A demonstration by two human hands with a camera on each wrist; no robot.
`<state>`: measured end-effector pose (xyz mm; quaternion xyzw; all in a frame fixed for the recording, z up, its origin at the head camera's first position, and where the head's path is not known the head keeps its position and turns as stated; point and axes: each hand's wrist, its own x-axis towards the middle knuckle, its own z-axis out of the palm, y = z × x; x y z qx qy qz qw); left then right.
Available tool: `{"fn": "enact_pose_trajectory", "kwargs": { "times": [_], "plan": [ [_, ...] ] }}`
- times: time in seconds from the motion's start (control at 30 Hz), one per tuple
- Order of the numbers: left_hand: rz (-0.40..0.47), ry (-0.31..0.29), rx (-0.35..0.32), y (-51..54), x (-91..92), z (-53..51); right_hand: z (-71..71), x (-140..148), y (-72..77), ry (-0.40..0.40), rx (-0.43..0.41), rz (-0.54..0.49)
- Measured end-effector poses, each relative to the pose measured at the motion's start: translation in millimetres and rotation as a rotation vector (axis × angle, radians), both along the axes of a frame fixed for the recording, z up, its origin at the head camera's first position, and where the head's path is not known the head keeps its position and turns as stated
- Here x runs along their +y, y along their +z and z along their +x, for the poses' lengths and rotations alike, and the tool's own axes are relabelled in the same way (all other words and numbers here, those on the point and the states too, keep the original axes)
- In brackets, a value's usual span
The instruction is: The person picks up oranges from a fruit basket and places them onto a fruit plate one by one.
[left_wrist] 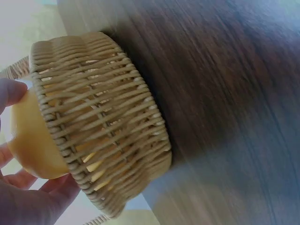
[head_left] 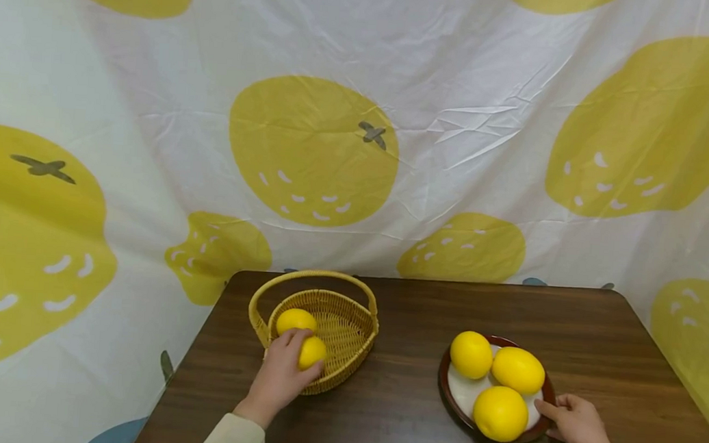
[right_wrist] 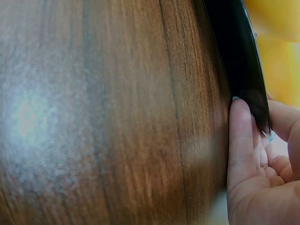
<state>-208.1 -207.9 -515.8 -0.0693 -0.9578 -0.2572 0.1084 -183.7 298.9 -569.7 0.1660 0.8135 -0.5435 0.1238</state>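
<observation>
Basket (head_left: 342, 330), head view: left hand (head_left: 278, 377) is holding a lemon (head_left: 314, 353) in curled fingers, inside the near-left side; another lemon (head_left: 296, 321) is lying just beyond.
Plate (head_left: 462, 392), head view: right hand (head_left: 581, 426) is pinching its right edge, three lemons (head_left: 500, 413) resting left of the fingers.
Lemon, left wrist view: is sitting partly below the wicker rim.

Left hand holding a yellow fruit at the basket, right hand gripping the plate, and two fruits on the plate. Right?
Not two: the head view shows three yellow fruits on the plate. The rest stands: the left hand holds a yellow fruit at the basket, the right hand grips the plate.
</observation>
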Motion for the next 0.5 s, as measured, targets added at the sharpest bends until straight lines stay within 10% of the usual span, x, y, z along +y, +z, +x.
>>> {"fn": "enact_pose_trajectory", "kwargs": {
  "times": [0.5],
  "plan": [
    [0.067,-0.079,0.042,15.5,20.6,5.7,0.4,0,0.0,-0.007,-0.011,0.0]
  ]
}}
